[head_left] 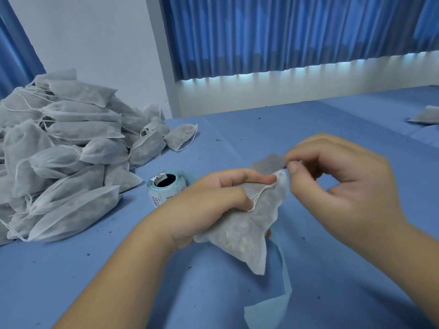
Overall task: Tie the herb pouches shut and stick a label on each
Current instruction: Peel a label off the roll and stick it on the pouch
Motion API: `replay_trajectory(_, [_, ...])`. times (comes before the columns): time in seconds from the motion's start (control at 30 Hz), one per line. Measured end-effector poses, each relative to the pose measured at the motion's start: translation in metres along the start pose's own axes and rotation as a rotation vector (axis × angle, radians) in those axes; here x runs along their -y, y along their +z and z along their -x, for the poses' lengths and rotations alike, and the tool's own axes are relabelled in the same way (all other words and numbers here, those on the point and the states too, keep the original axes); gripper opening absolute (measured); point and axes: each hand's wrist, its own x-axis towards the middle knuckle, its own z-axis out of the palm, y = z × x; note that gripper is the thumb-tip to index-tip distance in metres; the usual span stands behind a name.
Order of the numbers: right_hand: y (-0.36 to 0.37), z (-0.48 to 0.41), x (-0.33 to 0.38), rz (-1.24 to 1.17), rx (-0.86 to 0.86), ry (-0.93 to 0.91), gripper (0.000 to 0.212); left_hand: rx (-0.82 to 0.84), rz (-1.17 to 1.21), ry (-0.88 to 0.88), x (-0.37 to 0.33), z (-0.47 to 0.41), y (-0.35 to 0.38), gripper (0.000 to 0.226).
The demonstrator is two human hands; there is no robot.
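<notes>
My left hand (213,200) grips a filled white herb pouch (247,231) just above the blue table cover, its thumb lying along the pouch's neck beside a loose white drawstring (261,193). My right hand (337,184) is blurred and pinches a small translucent label (268,165) between thumb and forefinger, right over the pouch's top end. A roll of labels (166,188) stands on end just left of my left hand.
A big heap of filled white pouches (59,148) covers the table's left side. One more pouch (425,117) lies at the far right. A strip of pale backing paper (273,302) trails toward the near edge. Herb crumbs dot the blue cover (308,129).
</notes>
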Motion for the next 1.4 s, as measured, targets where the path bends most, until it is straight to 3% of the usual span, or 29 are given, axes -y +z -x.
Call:
replay_trajectory(0.43, [0.000,0.000,-0.011,0.156,0.138,-0.323,0.019,0.194,0.175,0.007,-0.003,0.004,0.002,0.055])
replay_trajectory(0.73, [-0.008,-0.004,-0.017,0.164,0.279,-0.362,0.016,0.247,0.281,0.037,-0.004,0.005,-0.001,0.048])
replay_trajectory(0.93, [-0.011,-0.007,-0.017,0.189,0.337,-0.400,0.017,0.234,0.279,0.047,-0.003,0.003,-0.003,0.057])
replay_trajectory(1.0, [-0.011,-0.007,-0.018,0.206,0.354,-0.408,0.017,0.225,0.289,0.057,-0.003,0.002,0.000,0.051])
replay_trajectory(1.1, [-0.012,-0.008,-0.019,0.233,0.389,-0.394,0.023,0.087,0.258,0.080,-0.001,0.000,0.003,0.036])
replay_trajectory(1.23, [-0.008,-0.005,-0.018,0.184,0.386,-0.220,0.028,-0.123,0.118,0.150,0.005,-0.005,0.007,0.039])
replay_trajectory(1.3, [0.001,-0.001,-0.012,0.073,0.287,0.077,0.025,-0.228,-0.013,0.215,0.009,-0.009,0.010,0.051])
replay_trajectory(1.4, [0.012,0.002,-0.008,-0.170,0.254,0.566,0.057,-0.247,-0.022,0.282,0.015,-0.015,0.016,0.070])
